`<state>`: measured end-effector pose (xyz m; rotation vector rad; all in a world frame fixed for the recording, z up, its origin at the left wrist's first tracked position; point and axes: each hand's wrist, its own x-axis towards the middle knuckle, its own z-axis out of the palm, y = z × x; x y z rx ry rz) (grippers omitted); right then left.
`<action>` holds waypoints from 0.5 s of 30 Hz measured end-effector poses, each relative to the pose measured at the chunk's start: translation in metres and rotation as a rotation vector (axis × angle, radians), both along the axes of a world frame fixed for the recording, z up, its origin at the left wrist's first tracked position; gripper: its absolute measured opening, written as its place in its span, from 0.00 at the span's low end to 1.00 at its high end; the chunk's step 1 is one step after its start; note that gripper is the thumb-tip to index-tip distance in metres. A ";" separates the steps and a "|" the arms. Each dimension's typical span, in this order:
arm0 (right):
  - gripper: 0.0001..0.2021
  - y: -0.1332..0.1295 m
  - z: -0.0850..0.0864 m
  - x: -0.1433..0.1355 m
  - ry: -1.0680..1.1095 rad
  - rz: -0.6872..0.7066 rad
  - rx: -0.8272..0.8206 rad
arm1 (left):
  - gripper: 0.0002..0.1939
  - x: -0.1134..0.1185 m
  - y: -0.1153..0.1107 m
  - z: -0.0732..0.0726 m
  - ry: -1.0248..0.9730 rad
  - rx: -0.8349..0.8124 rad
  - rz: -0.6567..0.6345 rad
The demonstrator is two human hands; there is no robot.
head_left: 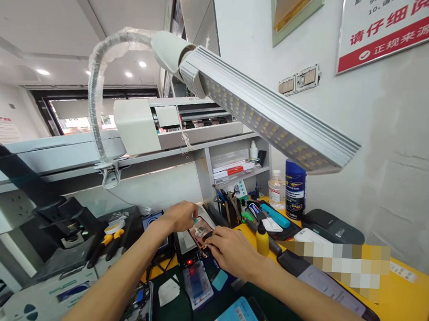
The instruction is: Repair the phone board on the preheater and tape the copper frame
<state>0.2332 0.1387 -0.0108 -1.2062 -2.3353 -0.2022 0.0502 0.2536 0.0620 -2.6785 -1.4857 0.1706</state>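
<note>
An opened phone (200,232), its coppery inside showing, lies tilted on a black device with a red light (190,262). My left hand (181,217) is closed over its upper left end, fingertips pinched by a small teal bit; what they hold is too small to name. My right hand (227,247) has curled fingers gripping the phone's lower right edge, partly covering it. Just below lie a clear plastic case (197,285) and a light blue pad (219,279).
A lamp (267,110) hangs over the bench. Left stand a grey machine (62,291), pliers (111,241) and a dark stand arm (23,177). On the right are a yellow bottle (262,239), blue spray can (295,189), tool holder (230,204) and a phone (332,289).
</note>
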 end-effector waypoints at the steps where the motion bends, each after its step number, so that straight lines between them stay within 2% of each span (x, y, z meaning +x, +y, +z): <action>1: 0.15 0.000 0.000 0.000 0.003 0.001 -0.001 | 0.15 0.001 -0.001 0.001 0.003 0.005 -0.003; 8: 0.15 -0.001 -0.001 0.002 0.041 -0.004 -0.023 | 0.15 0.008 -0.005 0.004 -0.006 0.026 -0.011; 15: 0.14 -0.001 0.000 0.004 0.049 -0.015 -0.051 | 0.15 0.010 -0.004 0.003 -0.009 -0.022 -0.024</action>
